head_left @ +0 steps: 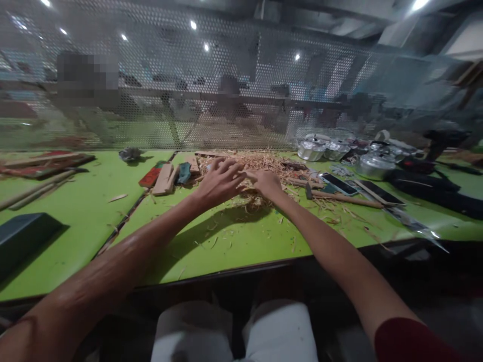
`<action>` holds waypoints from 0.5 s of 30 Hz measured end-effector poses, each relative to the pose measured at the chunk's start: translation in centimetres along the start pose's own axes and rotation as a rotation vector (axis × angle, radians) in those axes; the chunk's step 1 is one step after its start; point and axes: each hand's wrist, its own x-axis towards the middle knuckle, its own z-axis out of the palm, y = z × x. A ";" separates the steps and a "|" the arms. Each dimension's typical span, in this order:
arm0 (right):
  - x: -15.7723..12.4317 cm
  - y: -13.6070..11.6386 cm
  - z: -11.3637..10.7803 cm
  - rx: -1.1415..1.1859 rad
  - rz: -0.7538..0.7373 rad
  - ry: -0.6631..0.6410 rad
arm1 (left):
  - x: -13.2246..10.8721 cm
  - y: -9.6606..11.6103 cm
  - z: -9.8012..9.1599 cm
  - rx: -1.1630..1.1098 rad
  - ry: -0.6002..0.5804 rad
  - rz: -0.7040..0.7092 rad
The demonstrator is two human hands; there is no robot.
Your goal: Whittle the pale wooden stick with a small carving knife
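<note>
My left hand [222,180] is held palm down over the wood shavings [264,163], its fingers bent but apart. Nothing shows in its grasp, though the palm is hidden. Just to the right, my right hand [268,184] is closed, with thumb and forefinger pointing at the left fingertips. Whatever it may hold is too small or too covered to make out. A clump of curled shavings [254,200] lies below the hands. A hammer [339,197] rests to the right of my right hand. Left of my left hand are wooden blocks [163,179] and a teal cloth-like scrap [184,173].
The green table [222,251] carries a phone [338,184], a dark flat device [379,193] and shiny metal containers [312,150]. Wooden sticks [41,187] and a dark box [28,236] lie left. A perforated metal screen [234,75] stands behind, with blurred people beyond.
</note>
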 end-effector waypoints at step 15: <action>1.6 2.2 -4.3 0.573 0.336 -0.112 | -1.8 -3.2 2.4 0.008 0.112 -0.102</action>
